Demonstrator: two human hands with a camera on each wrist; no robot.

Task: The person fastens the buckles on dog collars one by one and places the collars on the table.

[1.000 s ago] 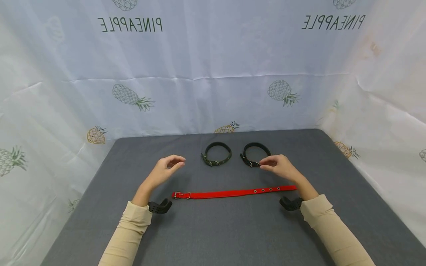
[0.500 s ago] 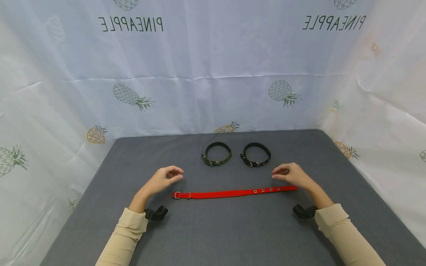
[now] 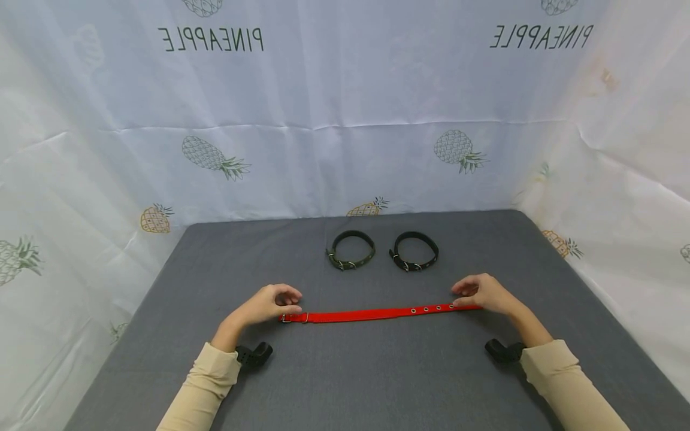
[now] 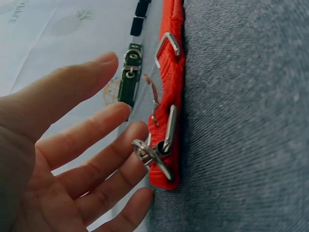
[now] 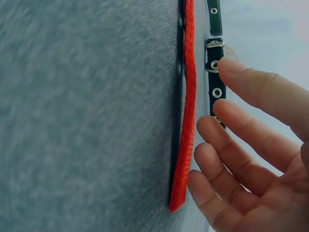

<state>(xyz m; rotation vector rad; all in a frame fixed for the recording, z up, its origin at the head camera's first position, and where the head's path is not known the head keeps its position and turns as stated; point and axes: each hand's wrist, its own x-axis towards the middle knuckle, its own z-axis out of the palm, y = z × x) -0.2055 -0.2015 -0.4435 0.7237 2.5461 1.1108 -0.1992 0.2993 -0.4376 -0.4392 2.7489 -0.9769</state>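
Up top, "PINEAPPLE" is showing twice, both times running mirror-reversed across the white cloth!

Head view: soft, even light; faint shadows beside both beige cloth sleeves. White pineapple-print fabric backdrop reads bluish at centre, warmer at sides. Wrist views: dimmer, blue-green cast; backdrop hazy, grey woven tabletop cloth blurs, silvery metal buckle glints.

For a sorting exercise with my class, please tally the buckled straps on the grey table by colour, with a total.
Red strap, lying stretched out: 1
Dark green strap, in a loop: 1
Black strap, in a loop: 1
Total: 3
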